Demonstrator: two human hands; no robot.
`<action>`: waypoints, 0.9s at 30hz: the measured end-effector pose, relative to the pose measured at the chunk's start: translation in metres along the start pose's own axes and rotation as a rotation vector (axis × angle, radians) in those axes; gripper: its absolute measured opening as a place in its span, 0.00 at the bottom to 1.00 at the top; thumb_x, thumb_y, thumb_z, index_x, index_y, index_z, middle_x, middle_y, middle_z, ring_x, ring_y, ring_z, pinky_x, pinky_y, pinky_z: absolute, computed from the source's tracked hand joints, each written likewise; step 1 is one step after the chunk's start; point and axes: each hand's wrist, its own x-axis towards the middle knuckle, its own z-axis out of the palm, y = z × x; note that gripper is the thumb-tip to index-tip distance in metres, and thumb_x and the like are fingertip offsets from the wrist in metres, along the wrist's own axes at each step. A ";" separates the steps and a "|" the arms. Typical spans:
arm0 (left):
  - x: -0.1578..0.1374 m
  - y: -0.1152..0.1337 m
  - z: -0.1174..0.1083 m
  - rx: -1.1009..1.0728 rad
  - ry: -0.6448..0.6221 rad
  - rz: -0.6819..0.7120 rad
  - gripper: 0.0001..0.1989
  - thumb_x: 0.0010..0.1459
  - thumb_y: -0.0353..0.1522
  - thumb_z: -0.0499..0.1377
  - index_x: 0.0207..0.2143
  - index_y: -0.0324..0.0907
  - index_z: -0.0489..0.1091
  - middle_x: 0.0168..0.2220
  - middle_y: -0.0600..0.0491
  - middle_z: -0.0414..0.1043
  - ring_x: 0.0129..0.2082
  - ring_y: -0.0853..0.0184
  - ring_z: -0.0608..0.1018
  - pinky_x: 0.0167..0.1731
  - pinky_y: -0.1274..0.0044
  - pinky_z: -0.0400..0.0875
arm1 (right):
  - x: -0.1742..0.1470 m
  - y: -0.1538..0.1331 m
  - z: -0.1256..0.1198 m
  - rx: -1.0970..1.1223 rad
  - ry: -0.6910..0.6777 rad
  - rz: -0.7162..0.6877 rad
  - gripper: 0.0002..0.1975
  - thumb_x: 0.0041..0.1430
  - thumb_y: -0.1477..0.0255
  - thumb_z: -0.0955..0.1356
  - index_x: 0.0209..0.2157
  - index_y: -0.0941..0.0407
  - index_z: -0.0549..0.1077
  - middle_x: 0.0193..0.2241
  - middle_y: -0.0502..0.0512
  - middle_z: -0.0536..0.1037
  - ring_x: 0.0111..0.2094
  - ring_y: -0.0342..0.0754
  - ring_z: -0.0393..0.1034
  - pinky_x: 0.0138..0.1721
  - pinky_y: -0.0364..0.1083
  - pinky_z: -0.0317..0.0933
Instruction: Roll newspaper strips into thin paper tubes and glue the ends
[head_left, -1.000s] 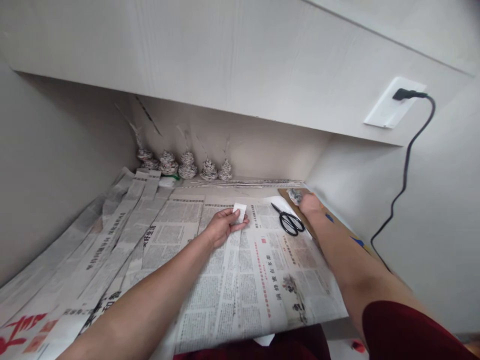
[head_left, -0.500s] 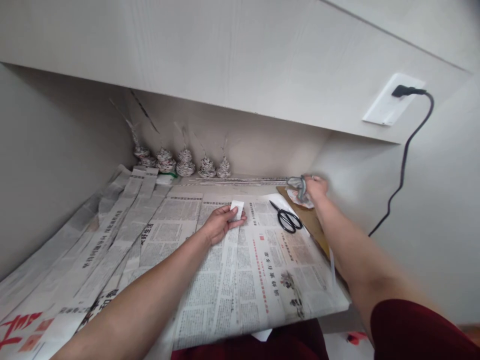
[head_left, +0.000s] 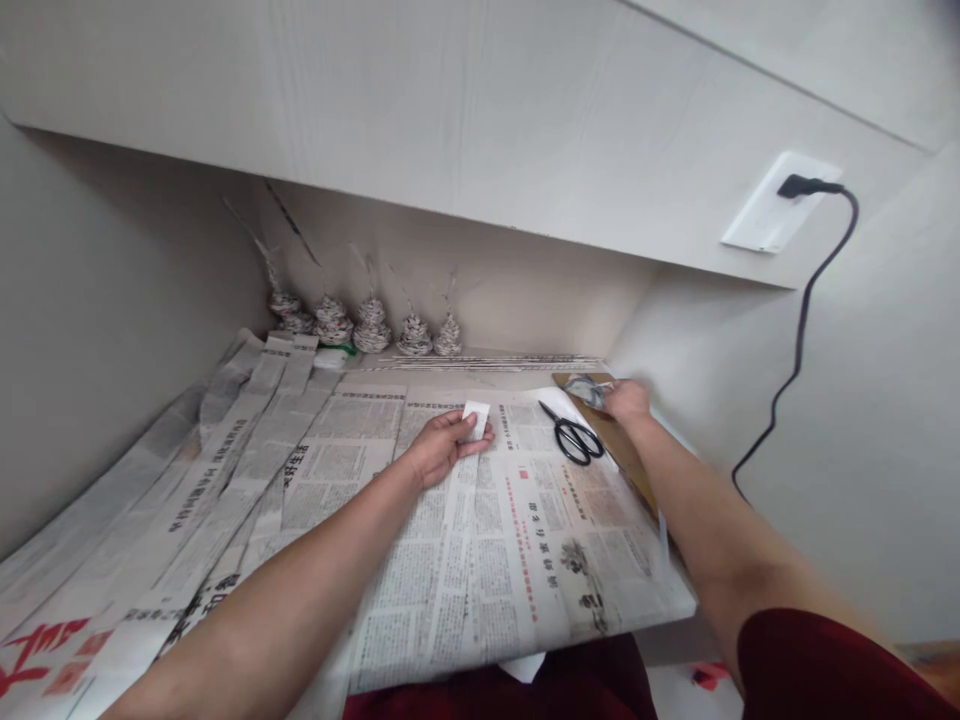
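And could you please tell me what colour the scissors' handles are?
The scissors' handles are black, best seen in the head view.

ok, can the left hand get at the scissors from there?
Likely yes: only flat newspaper shows between the left hand and the scissors, though that hand holds a paper strip.

The right hand [head_left: 628, 399] has lowered the grey wad [head_left: 585, 392] (held higher before) onto the brown board [head_left: 625, 448].

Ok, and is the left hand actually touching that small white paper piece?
Touching. The head view shows the left hand with its thumb lying over the white paper piece.
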 end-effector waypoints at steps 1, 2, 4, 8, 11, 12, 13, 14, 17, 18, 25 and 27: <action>0.001 -0.001 -0.001 0.001 0.002 0.003 0.09 0.53 0.32 0.62 0.35 0.34 0.71 0.37 0.45 0.75 0.37 0.66 0.78 0.46 0.71 0.72 | 0.001 -0.001 0.000 -0.012 -0.012 0.023 0.07 0.50 0.72 0.69 0.21 0.59 0.73 0.25 0.61 0.75 0.34 0.56 0.71 0.36 0.50 0.61; 0.001 -0.001 -0.001 0.003 0.004 0.005 0.09 0.53 0.32 0.62 0.35 0.34 0.72 0.37 0.45 0.75 0.37 0.66 0.78 0.45 0.71 0.72 | 0.001 -0.001 -0.001 -0.009 -0.014 0.050 0.07 0.50 0.70 0.69 0.22 0.59 0.74 0.26 0.63 0.75 0.35 0.57 0.71 0.36 0.50 0.61; 0.002 -0.002 -0.002 0.005 0.001 0.004 0.09 0.53 0.32 0.62 0.35 0.34 0.72 0.36 0.45 0.75 0.36 0.66 0.78 0.44 0.71 0.73 | 0.003 -0.002 -0.002 -0.020 -0.004 0.110 0.10 0.52 0.67 0.68 0.27 0.61 0.75 0.29 0.66 0.76 0.37 0.58 0.71 0.36 0.50 0.60; 0.003 -0.002 -0.002 -0.002 -0.004 0.006 0.09 0.53 0.32 0.62 0.36 0.34 0.72 0.36 0.45 0.75 0.36 0.66 0.78 0.43 0.71 0.73 | 0.004 0.000 -0.005 -0.017 0.066 0.187 0.18 0.54 0.62 0.65 0.39 0.62 0.73 0.36 0.69 0.75 0.40 0.57 0.71 0.38 0.50 0.61; 0.001 0.000 0.001 -0.006 0.009 0.006 0.10 0.53 0.32 0.62 0.36 0.34 0.72 0.35 0.45 0.75 0.35 0.66 0.78 0.43 0.71 0.74 | -0.005 -0.006 -0.009 -0.024 0.119 0.176 0.23 0.51 0.59 0.67 0.42 0.62 0.71 0.40 0.69 0.73 0.45 0.59 0.67 0.43 0.51 0.60; 0.000 0.000 0.002 -0.003 0.015 0.002 0.10 0.53 0.33 0.62 0.36 0.34 0.72 0.35 0.45 0.74 0.35 0.66 0.78 0.42 0.72 0.74 | -0.010 -0.011 -0.010 -0.032 0.145 0.159 0.25 0.50 0.58 0.68 0.43 0.63 0.70 0.43 0.70 0.72 0.48 0.60 0.65 0.45 0.52 0.58; 0.000 0.001 0.003 0.002 0.018 -0.003 0.11 0.53 0.33 0.62 0.36 0.34 0.72 0.35 0.46 0.74 0.34 0.66 0.78 0.41 0.72 0.74 | -0.016 -0.018 -0.011 -0.040 0.169 0.131 0.26 0.50 0.58 0.68 0.45 0.63 0.69 0.46 0.71 0.70 0.51 0.61 0.62 0.48 0.52 0.56; -0.001 0.001 0.003 0.009 0.017 -0.006 0.11 0.53 0.33 0.62 0.36 0.34 0.72 0.34 0.46 0.74 0.33 0.67 0.78 0.40 0.73 0.75 | -0.022 -0.025 -0.011 -0.048 0.180 0.093 0.26 0.51 0.59 0.67 0.46 0.62 0.68 0.48 0.70 0.69 0.53 0.62 0.59 0.49 0.52 0.54; -0.002 0.001 0.003 0.025 0.006 -0.001 0.11 0.53 0.33 0.62 0.36 0.34 0.71 0.33 0.46 0.74 0.32 0.67 0.78 0.36 0.75 0.76 | -0.039 -0.048 -0.005 -0.053 0.095 -0.048 0.17 0.57 0.63 0.63 0.45 0.57 0.69 0.45 0.63 0.72 0.48 0.56 0.65 0.46 0.48 0.57; -0.002 0.001 0.002 0.027 0.006 0.001 0.11 0.53 0.33 0.62 0.36 0.34 0.71 0.33 0.46 0.74 0.32 0.67 0.78 0.36 0.75 0.76 | -0.045 -0.053 -0.002 -0.056 0.053 -0.076 0.14 0.58 0.66 0.62 0.44 0.55 0.69 0.42 0.61 0.74 0.45 0.54 0.68 0.44 0.47 0.58; -0.002 0.001 0.002 0.025 0.019 -0.005 0.10 0.53 0.32 0.62 0.35 0.34 0.71 0.32 0.47 0.74 0.32 0.67 0.78 0.35 0.76 0.76 | -0.082 -0.059 0.015 -0.167 -0.113 -0.140 0.15 0.53 0.78 0.62 0.44 0.62 0.69 0.34 0.67 0.77 0.38 0.57 0.72 0.37 0.49 0.60; -0.003 0.002 0.004 0.024 0.023 -0.012 0.09 0.53 0.31 0.62 0.35 0.34 0.71 0.32 0.47 0.74 0.32 0.68 0.78 0.35 0.77 0.76 | -0.090 -0.058 0.018 -0.182 -0.142 -0.170 0.16 0.54 0.78 0.62 0.46 0.61 0.68 0.34 0.66 0.77 0.38 0.56 0.73 0.38 0.48 0.60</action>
